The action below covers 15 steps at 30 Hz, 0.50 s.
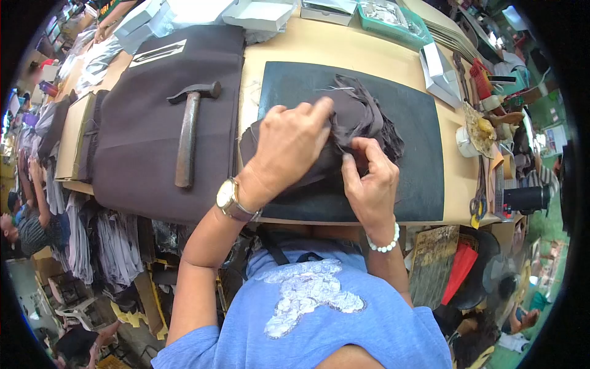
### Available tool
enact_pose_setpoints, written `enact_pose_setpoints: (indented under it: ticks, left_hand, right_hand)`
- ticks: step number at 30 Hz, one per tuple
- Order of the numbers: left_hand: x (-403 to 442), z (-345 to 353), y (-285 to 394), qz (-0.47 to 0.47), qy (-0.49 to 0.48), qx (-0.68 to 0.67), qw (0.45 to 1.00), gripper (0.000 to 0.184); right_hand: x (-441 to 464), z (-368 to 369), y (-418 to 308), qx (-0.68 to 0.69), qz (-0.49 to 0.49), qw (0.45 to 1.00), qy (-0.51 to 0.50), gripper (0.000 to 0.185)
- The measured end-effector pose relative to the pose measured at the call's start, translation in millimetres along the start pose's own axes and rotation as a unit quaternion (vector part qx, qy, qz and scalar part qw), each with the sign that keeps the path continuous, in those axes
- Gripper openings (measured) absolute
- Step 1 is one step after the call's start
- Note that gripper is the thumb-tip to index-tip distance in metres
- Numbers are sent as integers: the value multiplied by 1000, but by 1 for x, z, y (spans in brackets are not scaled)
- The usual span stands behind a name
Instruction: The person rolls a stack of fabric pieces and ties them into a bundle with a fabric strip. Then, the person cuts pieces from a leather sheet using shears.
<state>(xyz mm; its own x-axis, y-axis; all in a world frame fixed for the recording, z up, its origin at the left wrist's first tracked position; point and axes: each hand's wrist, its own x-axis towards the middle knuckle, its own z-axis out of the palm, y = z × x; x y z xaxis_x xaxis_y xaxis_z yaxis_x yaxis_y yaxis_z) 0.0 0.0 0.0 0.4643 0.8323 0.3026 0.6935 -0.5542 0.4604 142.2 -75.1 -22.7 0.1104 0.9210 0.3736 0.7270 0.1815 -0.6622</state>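
A crumpled bundle of dark brown fabric [362, 117] with frayed edges lies on a black mat [418, 166]. My left hand [295, 136], with a watch on the wrist, grips the fabric's left side; its fingertips are partly hidden. On the near right side, my right hand [372, 175] pinches a fold between thumb and fingers, a beaded bracelet on its wrist. To the left, a hammer [189, 132] rests on a large folded stack of dark brown cloth [144, 135].
White boxes [261, 13] and a green basket [393, 23] of small parts stand along the back. An open white box [439, 74], scissors [476, 206] and other tools lie at the right. Other people work nearby on the left, where grey garments [117, 246] hang below the table.
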Motion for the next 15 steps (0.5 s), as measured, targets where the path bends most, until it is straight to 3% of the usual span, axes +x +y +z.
enact_pose_setpoints:
  ticks: [2,5,7,13,15]
  left_hand:
    - [-3,9,-5,179,115,67,975,23]
    - [-7,-11,-4,149,49,10,988,18]
    - [2,-22,-12,141,42,-22,989,10]
    - [15,-32,-37,107,34,-29,993,9]
    - [14,-35,-32,103,-16,-61,993,20]
  right_hand:
    - [6,7,-1,162,27,986,3,32]
    - [4,4,-9,314,101,943,39,32]
    - [0,-5,-7,273,106,956,19,32]
    - [-13,-6,9,213,87,973,9,34]
    - [-3,-9,1,167,52,984,36,36]
